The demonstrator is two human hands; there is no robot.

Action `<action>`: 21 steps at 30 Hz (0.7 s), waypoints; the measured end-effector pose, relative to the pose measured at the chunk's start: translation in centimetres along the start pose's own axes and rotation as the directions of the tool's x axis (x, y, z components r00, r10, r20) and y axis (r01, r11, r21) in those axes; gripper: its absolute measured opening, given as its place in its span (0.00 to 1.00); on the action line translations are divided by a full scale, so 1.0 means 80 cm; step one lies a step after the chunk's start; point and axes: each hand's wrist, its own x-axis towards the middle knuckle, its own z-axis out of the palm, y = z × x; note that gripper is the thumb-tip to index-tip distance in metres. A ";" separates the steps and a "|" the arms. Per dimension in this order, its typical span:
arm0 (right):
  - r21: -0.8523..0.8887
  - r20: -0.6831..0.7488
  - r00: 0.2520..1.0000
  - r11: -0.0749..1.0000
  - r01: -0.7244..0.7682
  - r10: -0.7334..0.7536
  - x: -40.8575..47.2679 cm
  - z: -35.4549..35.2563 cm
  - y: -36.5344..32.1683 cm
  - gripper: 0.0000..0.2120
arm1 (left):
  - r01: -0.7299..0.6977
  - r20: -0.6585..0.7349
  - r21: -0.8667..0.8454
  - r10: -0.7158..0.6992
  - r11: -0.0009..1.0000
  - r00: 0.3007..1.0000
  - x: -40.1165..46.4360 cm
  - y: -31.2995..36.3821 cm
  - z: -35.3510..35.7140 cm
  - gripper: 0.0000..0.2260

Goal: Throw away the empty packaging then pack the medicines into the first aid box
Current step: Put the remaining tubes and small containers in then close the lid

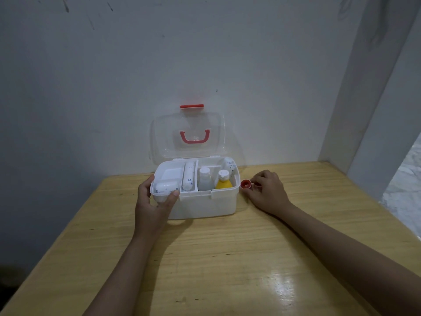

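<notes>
Packing step, nearly done by the look of it; no empty packaging in view. Nearest: wooden table [227, 258]. L hand [152, 205] clasps the first aid box [205, 201] at its 9 o'clock corner, thumb on the rim. R hand [266, 192], at the box's 3 o'clock, pinches a small red-capped item [246, 184] just beside the wall. Next: lift it over the rim into free space near the yellow bottle [223, 180]. Lid [189, 135] upright at 12.
</notes>
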 end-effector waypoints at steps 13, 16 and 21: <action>0.140 0.189 0.979 0.985 -0.098 0.070 0.007 -0.008 0.010 0.24 | -0.016 -0.010 -0.007 0.016 1.000 1.000 0.001 -0.003 0.002 0.30; 0.225 0.192 0.977 0.965 -0.136 0.093 0.006 -0.010 0.011 0.25 | -0.021 -0.012 0.001 0.021 1.000 1.000 0.002 -0.005 0.002 0.29; 0.231 0.200 0.972 0.959 -0.165 0.119 0.009 -0.010 0.004 0.25 | -0.014 -0.010 -0.004 0.014 1.000 1.000 0.001 -0.002 0.003 0.28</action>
